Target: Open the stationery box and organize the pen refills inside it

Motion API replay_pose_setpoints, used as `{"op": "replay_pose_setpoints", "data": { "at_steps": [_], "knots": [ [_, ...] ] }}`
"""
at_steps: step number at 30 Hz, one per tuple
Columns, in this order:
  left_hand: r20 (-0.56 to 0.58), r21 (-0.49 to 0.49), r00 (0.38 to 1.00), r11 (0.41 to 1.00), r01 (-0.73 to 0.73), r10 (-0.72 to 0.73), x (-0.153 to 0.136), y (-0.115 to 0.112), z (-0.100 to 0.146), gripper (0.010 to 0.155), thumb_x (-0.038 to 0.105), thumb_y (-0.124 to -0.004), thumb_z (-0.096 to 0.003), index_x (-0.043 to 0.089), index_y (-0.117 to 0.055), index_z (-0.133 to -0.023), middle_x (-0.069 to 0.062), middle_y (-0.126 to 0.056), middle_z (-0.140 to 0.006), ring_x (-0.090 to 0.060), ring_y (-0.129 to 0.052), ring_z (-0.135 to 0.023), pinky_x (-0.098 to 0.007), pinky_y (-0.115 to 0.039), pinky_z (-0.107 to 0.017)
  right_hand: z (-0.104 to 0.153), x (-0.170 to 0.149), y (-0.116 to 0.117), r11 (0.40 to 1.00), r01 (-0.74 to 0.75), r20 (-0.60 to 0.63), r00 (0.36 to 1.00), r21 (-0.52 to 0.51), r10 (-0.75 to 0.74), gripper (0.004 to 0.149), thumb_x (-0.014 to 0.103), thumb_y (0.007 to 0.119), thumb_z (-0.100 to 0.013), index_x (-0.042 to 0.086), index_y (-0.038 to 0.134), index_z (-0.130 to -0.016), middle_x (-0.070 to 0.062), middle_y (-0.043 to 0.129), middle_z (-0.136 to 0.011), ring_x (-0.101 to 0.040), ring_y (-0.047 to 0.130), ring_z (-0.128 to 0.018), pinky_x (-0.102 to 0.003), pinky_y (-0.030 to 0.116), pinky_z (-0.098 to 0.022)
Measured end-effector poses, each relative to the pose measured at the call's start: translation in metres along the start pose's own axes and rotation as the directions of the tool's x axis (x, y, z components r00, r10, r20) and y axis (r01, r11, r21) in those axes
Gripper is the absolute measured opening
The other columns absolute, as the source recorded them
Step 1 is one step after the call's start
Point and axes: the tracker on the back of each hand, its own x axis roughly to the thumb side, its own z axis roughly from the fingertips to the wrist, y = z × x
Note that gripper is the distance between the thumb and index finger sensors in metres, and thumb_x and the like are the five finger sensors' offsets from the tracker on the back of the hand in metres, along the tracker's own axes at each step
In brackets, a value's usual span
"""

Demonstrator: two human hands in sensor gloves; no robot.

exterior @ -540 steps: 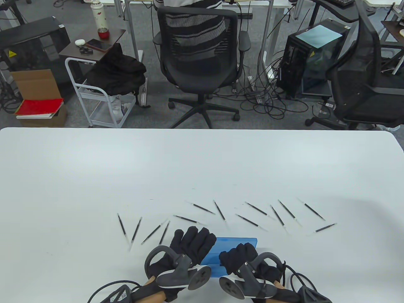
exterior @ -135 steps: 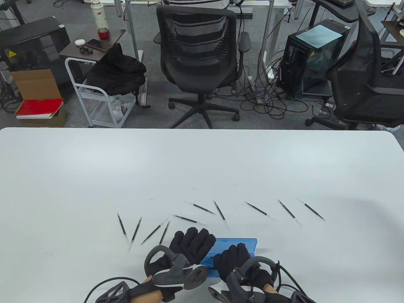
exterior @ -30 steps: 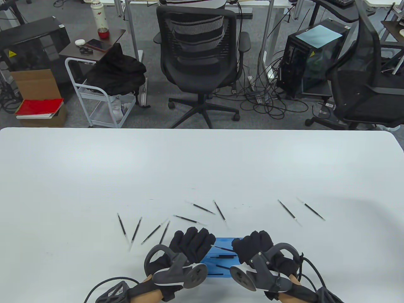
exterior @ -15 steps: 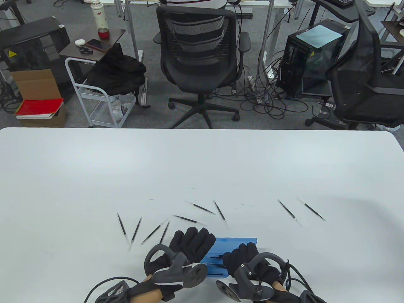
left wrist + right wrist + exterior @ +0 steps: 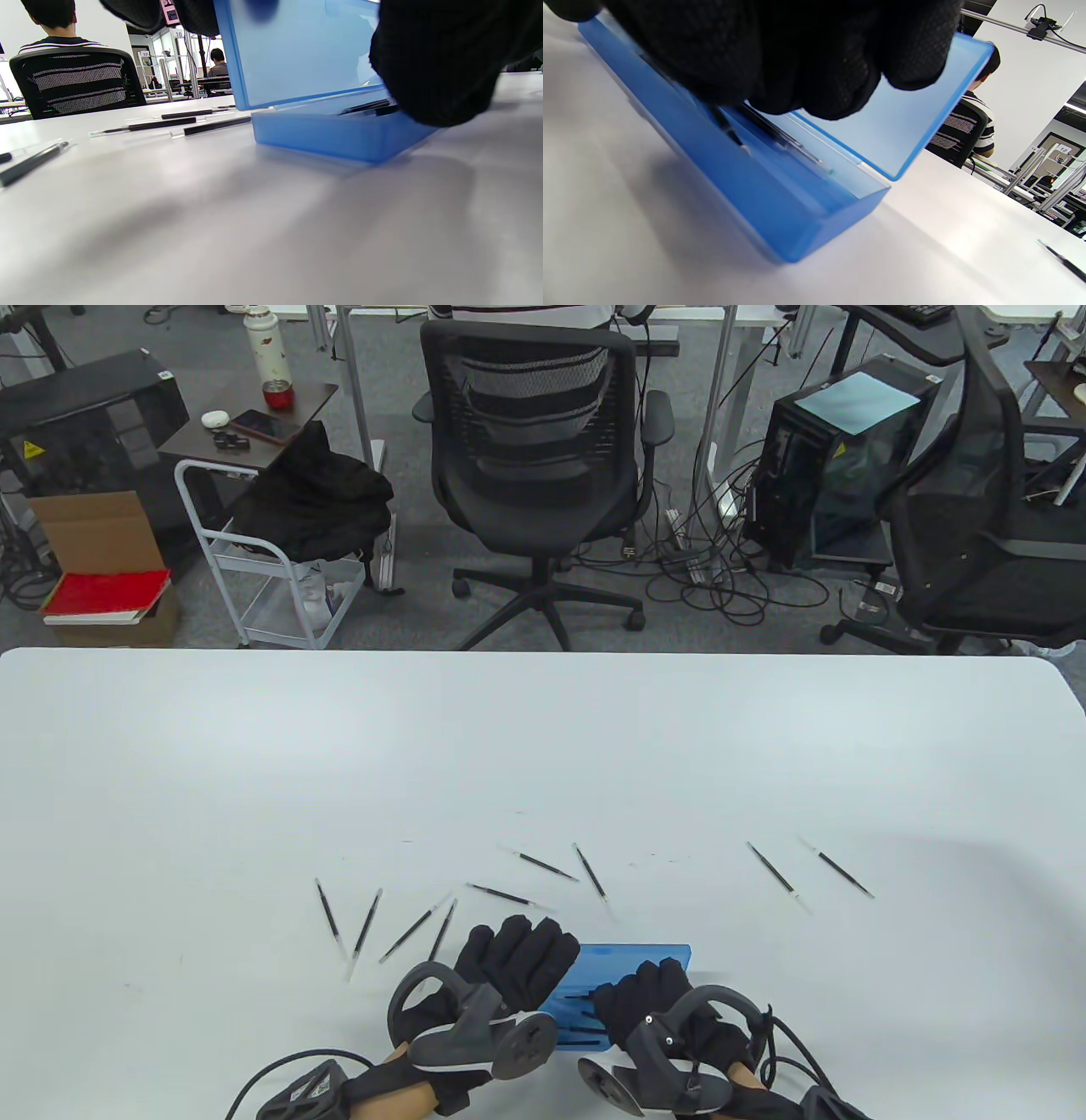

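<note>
Blue translucent plastic, the rectangular stationery box (image 5: 632, 963) sat open at the near edge of the white table (image 5: 543, 746), its lid (image 5: 297, 46) standing up. The black-gloved left hand (image 5: 513, 963) lay flat-fingered against the lid's left end. The black-gloved right hand (image 5: 645, 1001) reached curled fingers into the tray over the thin black pen refills (image 5: 780, 135) there; whether it pinched one could not be told. More loose refills (image 5: 543, 865) lay scattered just beyond.

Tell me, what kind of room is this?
Probably an office or lab workspace. Beyond the white table stand rolling office chairs, a computer tower with tangled cables on grey carpet, and other desks where people sit.
</note>
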Motion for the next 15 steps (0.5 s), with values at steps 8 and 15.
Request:
{"op": "replay_pose_setpoints", "data": {
  "at_steps": [8,15],
  "knots": [
    [0.000,0.000,1.000,1.000,0.000,0.000,0.000,0.000,0.000,0.113,0.063,-0.083,-0.0428,0.020,-0.011,-0.119,-0.011,-0.018,-0.129,-0.047,-0.040,-0.118,-0.067,-0.048,-0.081,0.007,-0.018,-0.034,0.978,0.129,-0.042,0.990,-0.164,-0.138,0.055,0.032,0.091,-0.041,0.021,0.077,-0.092,-0.001,0.100,-0.075,-0.027,0.100,-0.066,-0.054,0.080,-0.063],
    [0.000,0.000,1.000,1.000,0.001,-0.001,0.000,0.000,0.000,0.113,0.062,-0.083,-0.0429,0.020,-0.012,-0.119,-0.011,-0.018,-0.129,-0.047,-0.040,-0.117,-0.067,-0.048,-0.081,0.005,-0.088,-0.052,0.954,0.213,-0.254,0.931,-0.209,-0.264,0.054,0.031,0.091,-0.041,0.020,0.077,-0.092,-0.002,0.101,-0.075,-0.028,0.100,-0.066,-0.055,0.080,-0.063]
  ]
}}
